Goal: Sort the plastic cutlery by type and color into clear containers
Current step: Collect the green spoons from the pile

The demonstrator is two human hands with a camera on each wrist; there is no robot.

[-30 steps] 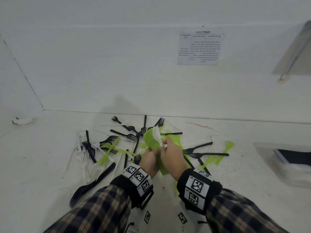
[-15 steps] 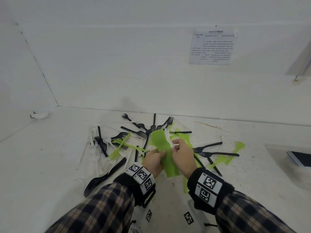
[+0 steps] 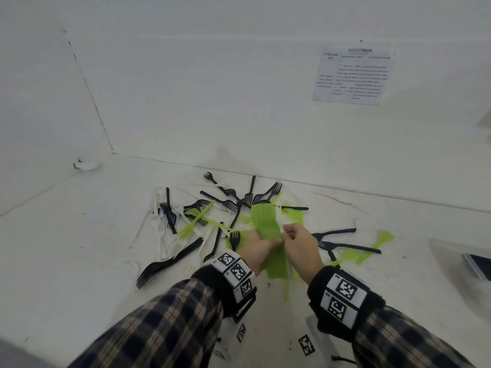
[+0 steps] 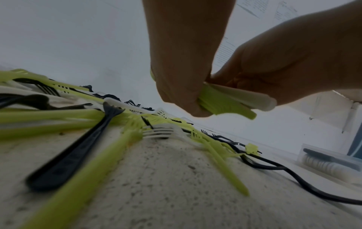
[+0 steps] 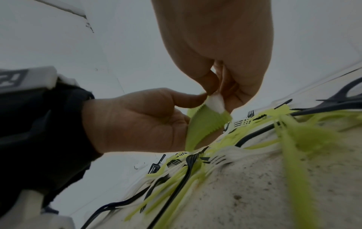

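My left hand (image 3: 261,247) grips a fanned stack of green forks (image 3: 267,225) just above the table, seen again as the green stack (image 4: 223,103) and the green stack (image 5: 203,122) in the wrist views. My right hand (image 3: 295,239) pinches a white utensil (image 5: 215,101) lying against the right side of that stack; its white handle (image 4: 252,99) sticks out beside the green ones. Below and beyond the hands lies a mixed pile of black forks (image 3: 228,200), green forks (image 3: 196,221) and white forks (image 3: 159,227).
A clear container (image 3: 462,264) with dark cutlery inside stands at the right edge; it shows as the clear container (image 4: 329,164) in the left wrist view. More black forks (image 3: 345,244) and green forks (image 3: 372,248) lie right of the hands. White walls close in behind and on the left.
The head view has swung left, so the pile and hands now sit further right. The hands stayed together on the green stack, and the white piece has dropped lower against it.
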